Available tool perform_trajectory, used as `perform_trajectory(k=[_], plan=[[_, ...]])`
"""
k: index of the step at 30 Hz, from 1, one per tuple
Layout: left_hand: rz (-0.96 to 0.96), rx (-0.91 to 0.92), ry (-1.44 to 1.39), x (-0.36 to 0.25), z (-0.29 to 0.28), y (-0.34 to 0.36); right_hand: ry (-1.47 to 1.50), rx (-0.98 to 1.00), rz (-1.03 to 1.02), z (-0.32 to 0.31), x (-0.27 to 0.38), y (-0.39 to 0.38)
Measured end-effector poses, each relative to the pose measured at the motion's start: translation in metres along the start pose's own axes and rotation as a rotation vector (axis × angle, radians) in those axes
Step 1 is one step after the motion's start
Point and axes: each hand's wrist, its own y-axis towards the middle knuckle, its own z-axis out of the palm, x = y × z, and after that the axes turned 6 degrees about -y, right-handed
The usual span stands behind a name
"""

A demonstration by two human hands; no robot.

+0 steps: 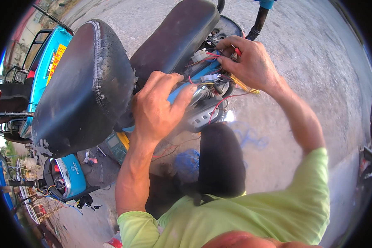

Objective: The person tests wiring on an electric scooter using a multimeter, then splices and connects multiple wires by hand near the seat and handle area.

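My right hand (pixel 252 62) is over the exposed wiring of a small electric vehicle, thumb and forefinger closed around what looks like a red test probe (pixel 237 51). Its tip is hidden by the fingers. Just left of it lies a white plug connector (pixel 200 55) with pink-red wires. A second white connector (pixel 209 77) sits nearer me, among thin coloured wires. My left hand (pixel 157 103) is beside the long black seat (pixel 173 35), thumb and fingers apart, with nothing visible in it. A thin red wire (pixel 231 96) loops below the wiring.
A worn black seat (pixel 82 87) stands at the left. Below it are a yellow-edged meter (pixel 118 144) and an opened blue housing (pixel 73 175) with loose wires. A tangle of blue string (pixel 187 162) lies by my knee (pixel 222 161). A blue vehicle (pixel 49 74) stands far left.
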Motion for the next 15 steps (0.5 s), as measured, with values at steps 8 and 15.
perform_trajectory(k=[8,15], plan=[[-0.141,-0.037,0.117,-0.010,0.012,0.009,0.065,-0.026,0.008,-0.004,0.003,0.030],[-0.080,-0.083,0.109,-0.009,0.030,0.046,0.250,0.114,0.150,0.001,-0.008,0.025]])
